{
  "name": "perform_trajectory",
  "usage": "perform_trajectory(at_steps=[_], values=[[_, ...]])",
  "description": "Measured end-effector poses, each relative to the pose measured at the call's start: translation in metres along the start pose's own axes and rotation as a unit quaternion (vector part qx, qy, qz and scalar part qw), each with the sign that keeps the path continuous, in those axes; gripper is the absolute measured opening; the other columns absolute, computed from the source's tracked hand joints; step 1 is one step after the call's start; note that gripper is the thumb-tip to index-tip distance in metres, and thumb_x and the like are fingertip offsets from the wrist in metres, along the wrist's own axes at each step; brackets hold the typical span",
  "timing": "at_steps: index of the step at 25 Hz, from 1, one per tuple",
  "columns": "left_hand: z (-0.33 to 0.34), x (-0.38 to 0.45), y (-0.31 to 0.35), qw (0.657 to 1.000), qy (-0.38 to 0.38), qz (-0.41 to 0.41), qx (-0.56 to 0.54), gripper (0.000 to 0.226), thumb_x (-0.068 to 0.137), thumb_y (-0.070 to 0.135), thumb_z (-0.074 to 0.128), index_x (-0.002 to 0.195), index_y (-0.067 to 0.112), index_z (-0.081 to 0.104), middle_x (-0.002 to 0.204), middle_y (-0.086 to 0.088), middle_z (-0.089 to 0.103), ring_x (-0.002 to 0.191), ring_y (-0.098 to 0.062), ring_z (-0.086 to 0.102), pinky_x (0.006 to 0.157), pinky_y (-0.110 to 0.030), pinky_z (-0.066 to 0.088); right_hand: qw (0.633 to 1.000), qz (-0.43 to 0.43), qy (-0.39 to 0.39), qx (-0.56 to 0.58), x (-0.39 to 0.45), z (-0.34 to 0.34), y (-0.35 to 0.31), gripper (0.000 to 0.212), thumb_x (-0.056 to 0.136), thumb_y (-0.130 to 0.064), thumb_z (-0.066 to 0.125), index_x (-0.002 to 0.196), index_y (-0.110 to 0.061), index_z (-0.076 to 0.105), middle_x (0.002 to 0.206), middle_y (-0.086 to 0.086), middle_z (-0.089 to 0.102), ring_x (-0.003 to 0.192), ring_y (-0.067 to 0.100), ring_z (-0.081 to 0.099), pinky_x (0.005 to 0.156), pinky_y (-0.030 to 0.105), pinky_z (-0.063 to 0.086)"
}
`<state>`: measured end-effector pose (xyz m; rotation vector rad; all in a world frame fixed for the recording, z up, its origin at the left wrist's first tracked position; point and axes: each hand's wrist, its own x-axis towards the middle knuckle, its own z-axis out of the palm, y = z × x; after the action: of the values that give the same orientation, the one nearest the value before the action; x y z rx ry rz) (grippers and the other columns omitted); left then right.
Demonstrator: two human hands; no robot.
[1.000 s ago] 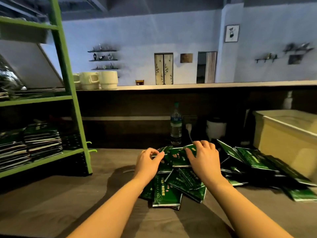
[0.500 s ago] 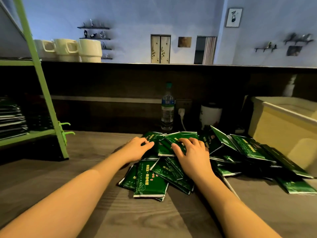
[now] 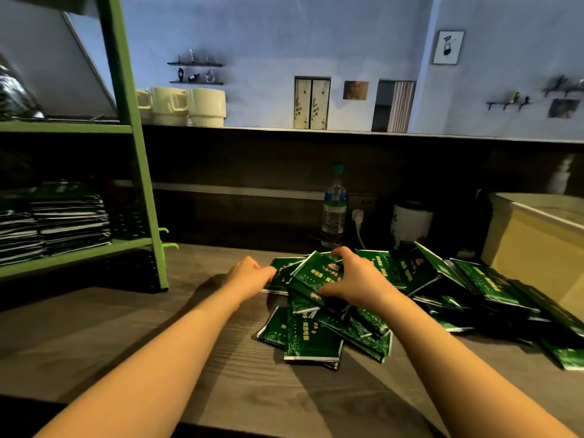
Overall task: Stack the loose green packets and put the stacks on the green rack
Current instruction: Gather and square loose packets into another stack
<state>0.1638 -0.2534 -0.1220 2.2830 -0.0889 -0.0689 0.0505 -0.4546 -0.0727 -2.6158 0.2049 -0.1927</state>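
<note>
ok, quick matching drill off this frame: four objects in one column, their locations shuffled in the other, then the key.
Things:
1. cream mugs
2. water bottle
3. stacked packets
4. yellow bin

Places:
A. on the green rack shelf
B. far right of the counter
C. on the high ledge
D. against the back wall behind the loose packets

Pairs: 1-C, 2-D, 3-A, 4-B

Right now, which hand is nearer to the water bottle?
Right. The right hand grips packets just in front of and below the water bottle; the left hand sits farther to the bottle's left.
</note>
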Motion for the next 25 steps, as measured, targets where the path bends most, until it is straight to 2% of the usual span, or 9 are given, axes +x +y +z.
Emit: perform_trajectory(at_steps=[2, 4, 8, 10, 13, 16, 19, 22, 25], values=[[0.011, 0.007, 0.001, 0.999, -0.006, -0.016, 0.047, 0.057, 0.070, 0.065, 0.062, 0.089, 0.011, 0.067, 0.091, -0.016, 0.070, 0.095, -0.034, 0.068, 0.072, -0.034, 0.047, 0.999, 0.009, -0.047, -0.026, 0.010, -0.011, -0.007, 0.094, 0.071, -0.041, 0.084, 0.147, -0.017, 0.034, 0.137, 0.005, 0.054, 0.119, 0.023, 0.055, 0.095, 0.034, 0.049], [0.019, 0.016, -0.003, 0.996, -0.007, -0.021, 0.091, 0.063, 0.063, 0.075, 0.065, 0.078, 0.015, 0.069, 0.072, -0.012, 0.066, 0.079, -0.031, 0.069, 0.064, -0.030, 0.042, 0.998, 0.011, -0.064, -0.016, 0.013, -0.012, -0.005, 0.084, 0.071, -0.041, 0.085, 0.140, -0.015, 0.045, 0.130, 0.002, 0.057, 0.110, 0.017, 0.056, 0.088, 0.027, 0.046], [0.016, 0.025, -0.005, 0.995, -0.005, -0.027, 0.095, 0.044, 0.074, 0.061, 0.077, 0.064, 0.021, 0.065, 0.061, 0.001, 0.056, 0.065, -0.021, 0.055, 0.064, -0.029, 0.036, 0.997, 0.010, -0.031, 0.073, 0.013, -0.001, 0.013, 0.042, 0.071, -0.035, 0.085, 0.104, -0.019, 0.064, 0.088, -0.010, 0.065, 0.077, 0.004, 0.061, 0.063, 0.021, 0.048], [0.018, 0.023, -0.006, 0.996, 0.005, -0.003, 0.084, 0.040, 0.077, 0.054, 0.079, 0.063, 0.021, 0.061, 0.068, -0.001, 0.061, 0.072, -0.023, 0.059, 0.067, -0.030, 0.040, 0.991, 0.003, 0.012, 0.135, 0.015, 0.002, 0.021, 0.026, 0.075, -0.030, 0.083, 0.093, -0.022, 0.066, 0.087, -0.006, 0.071, 0.077, 0.008, 0.068, 0.070, 0.029, 0.056], [0.023, 0.018, -0.009, 0.998, 0.048, 0.033, 0.039, 0.031, 0.081, 0.036, 0.081, 0.077, 0.024, 0.052, 0.090, -0.002, 0.063, 0.090, -0.025, 0.062, 0.078, -0.036, 0.049, 0.963, -0.013, 0.107, 0.246, 0.014, 0.008, 0.028, 0.018, 0.083, -0.023, 0.077, 0.099, -0.019, 0.069, 0.090, -0.005, 0.074, 0.080, 0.010, 0.071, 0.080, 0.036, 0.058], [0.016, 0.014, -0.012, 0.987, 0.107, 0.025, -0.118, 0.037, 0.080, 0.021, 0.082, 0.105, 0.020, 0.055, 0.095, 0.000, 0.064, 0.091, -0.022, 0.063, 0.079, -0.035, 0.051, 0.927, -0.021, 0.179, 0.330, 0.012, 0.009, 0.032, 0.016, 0.088, -0.019, 0.071, 0.104, -0.022, 0.069, 0.095, -0.005, 0.074, 0.085, 0.012, 0.071, 0.084, 0.038, 0.058], [-0.001, 0.012, -0.011, 0.909, 0.168, -0.002, -0.382, 0.030, 0.085, 0.010, 0.077, 0.112, 0.017, 0.066, 0.109, -0.011, 0.072, 0.092, -0.022, 0.070, 0.073, -0.035, 0.058, 0.892, -0.012, 0.185, 0.413, 0.011, 0.009, 0.034, 0.014, 0.087, -0.019, 0.072, 0.098, -0.027, 0.071, 0.093, 0.000, 0.077, 0.087, 0.020, 0.074, 0.086, 0.048, 0.058], [-0.013, 0.002, -0.003, 0.842, 0.119, -0.007, -0.526, 0.014, 0.089, 0.016, 0.075, 0.101, 0.022, 0.073, 0.105, -0.010, 0.075, 0.088, -0.021, 0.073, 0.064, -0.031, 0.057, 0.849, -0.003, 0.184, 0.495, 0.009, 0.007, 0.033, 0.019, 0.086, -0.016, 0.073, 0.105, -0.019, 0.070, 0.098, 0.006, 0.076, 0.091, 0.027, 0.074, 0.084, 0.051, 0.058], [-0.013, -0.008, 0.009, 0.838, 0.082, 0.021, -0.538, 0.011, 0.095, 0.020, 0.068, 0.105, 0.022, 0.069, 0.105, -0.009, 0.073, 0.085, -0.021, 0.072, 0.052, -0.028, 0.055, 0.785, -0.002, 0.162, 0.597, 0.007, 0.002, 0.027, 0.023, 0.090, -0.011, 0.067, 0.113, -0.010, 0.066, 0.104, 0.012, 0.074, 0.092, 0.030, 0.073, 0.072, 0.043, 0.059]])
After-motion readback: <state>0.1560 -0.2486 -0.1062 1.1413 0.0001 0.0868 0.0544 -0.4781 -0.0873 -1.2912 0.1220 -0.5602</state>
